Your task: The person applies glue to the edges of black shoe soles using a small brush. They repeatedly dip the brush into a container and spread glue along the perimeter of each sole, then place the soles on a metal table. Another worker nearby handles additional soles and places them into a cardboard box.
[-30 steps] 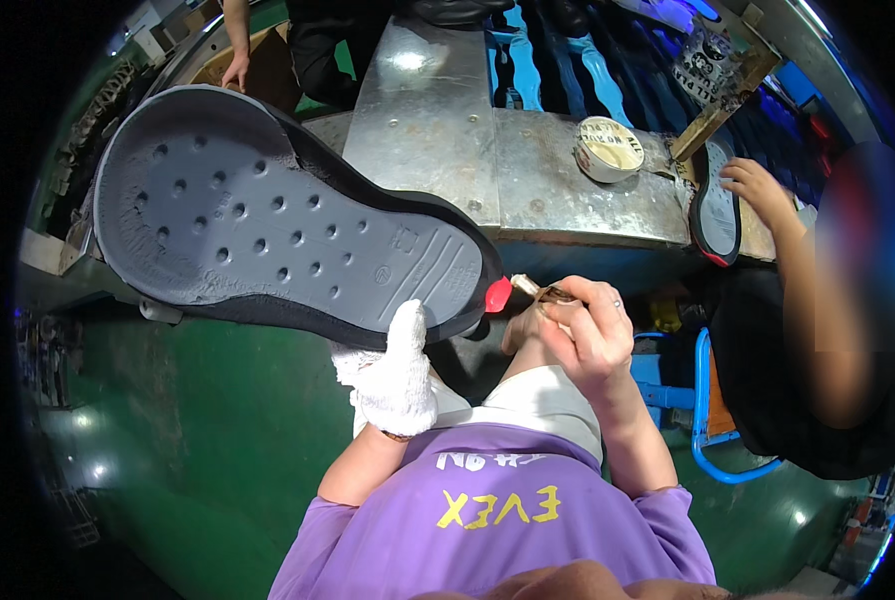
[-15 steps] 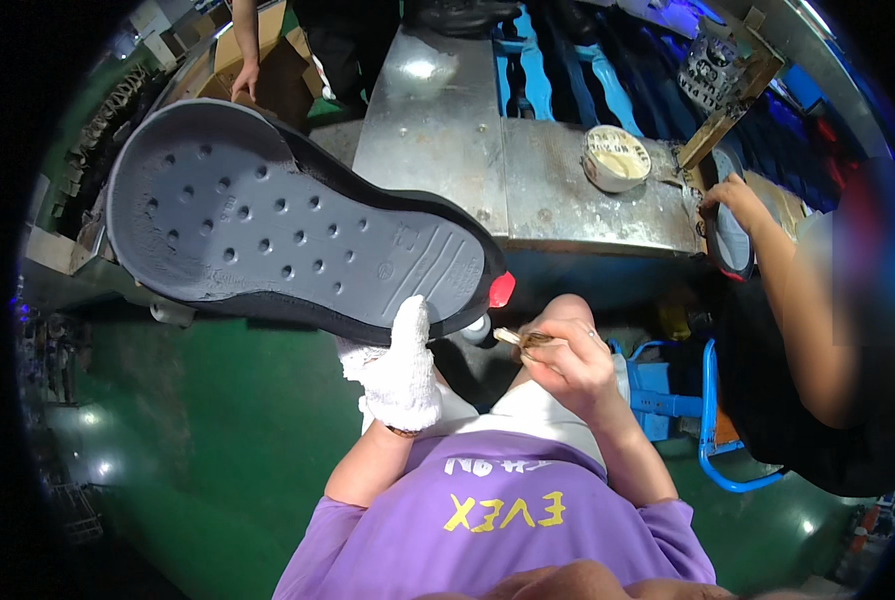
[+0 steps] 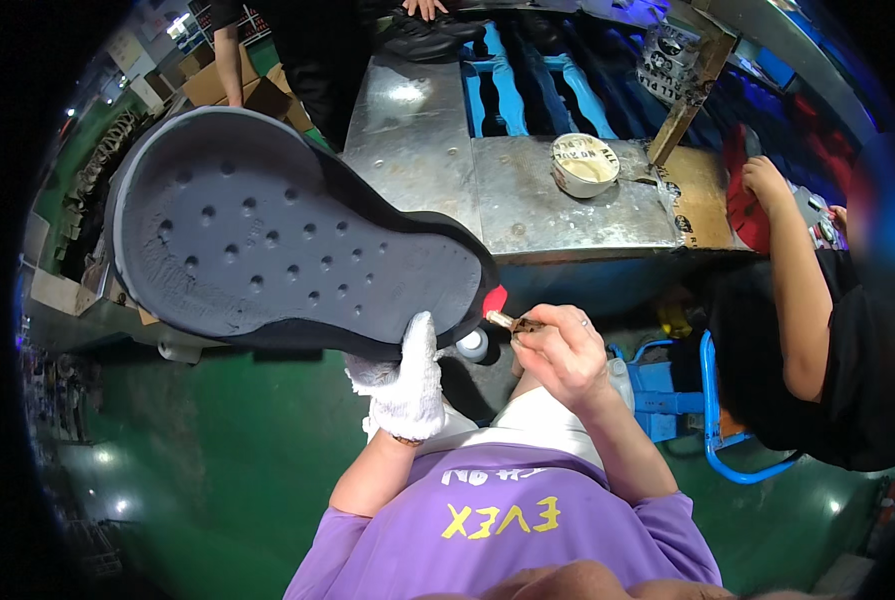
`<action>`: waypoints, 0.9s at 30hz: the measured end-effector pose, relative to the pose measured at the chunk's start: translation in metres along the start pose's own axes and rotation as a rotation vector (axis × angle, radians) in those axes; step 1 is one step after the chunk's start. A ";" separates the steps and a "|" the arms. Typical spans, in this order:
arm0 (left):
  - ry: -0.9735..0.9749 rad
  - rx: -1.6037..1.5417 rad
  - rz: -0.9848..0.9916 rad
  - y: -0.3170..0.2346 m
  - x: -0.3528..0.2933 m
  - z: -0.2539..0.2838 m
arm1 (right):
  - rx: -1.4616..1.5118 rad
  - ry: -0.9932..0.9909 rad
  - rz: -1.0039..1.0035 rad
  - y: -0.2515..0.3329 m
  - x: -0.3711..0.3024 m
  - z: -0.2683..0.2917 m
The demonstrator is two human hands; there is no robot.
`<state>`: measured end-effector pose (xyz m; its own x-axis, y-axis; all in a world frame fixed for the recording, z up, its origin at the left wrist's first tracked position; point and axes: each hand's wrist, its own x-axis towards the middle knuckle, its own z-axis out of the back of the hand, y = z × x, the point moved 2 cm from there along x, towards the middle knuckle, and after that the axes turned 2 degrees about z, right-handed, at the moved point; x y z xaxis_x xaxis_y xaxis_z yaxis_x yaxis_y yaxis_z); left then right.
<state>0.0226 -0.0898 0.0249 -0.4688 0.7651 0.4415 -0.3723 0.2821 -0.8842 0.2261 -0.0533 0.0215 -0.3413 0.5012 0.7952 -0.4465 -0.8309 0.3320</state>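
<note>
My left hand (image 3: 407, 390), in a white knit glove, grips a large dark grey shoe sole (image 3: 297, 240) by its narrower end, thumb on the inner face. The sole has a raised black rim and rows of small round dimples. At the narrow end a red tab (image 3: 494, 299) sticks out from the rim. Between the fingers of my bare right hand (image 3: 564, 356) is a small brush-like tool (image 3: 505, 320) with a pale tip, its exact kind hard to make out. That tip meets the red tab or lies just beside it.
Ahead is a metal worktop (image 3: 537, 215) with a tub of pale paste (image 3: 584, 165) on it. Beyond runs a blue-slatted conveyor (image 3: 577, 95). On the right a co-worker's hand (image 3: 767, 182) touches a red piece (image 3: 745, 205). A blue-framed chair (image 3: 709, 400) stands there.
My right hand has moved up and left, bringing the tool tip to the red tab. The sole has tilted slightly. The co-worker's hand at right has left a grey sole for a red piece.
</note>
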 end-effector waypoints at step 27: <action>0.677 0.101 0.218 0.022 -0.018 -0.091 | 0.281 0.116 -1.073 -0.034 -0.167 -0.067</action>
<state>0.0959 -0.0447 -0.0167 0.0463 0.9983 0.0365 -0.4142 0.0524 -0.9087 0.2433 -0.0930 -0.1565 0.0279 0.9994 -0.0201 -0.3583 0.0288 0.9332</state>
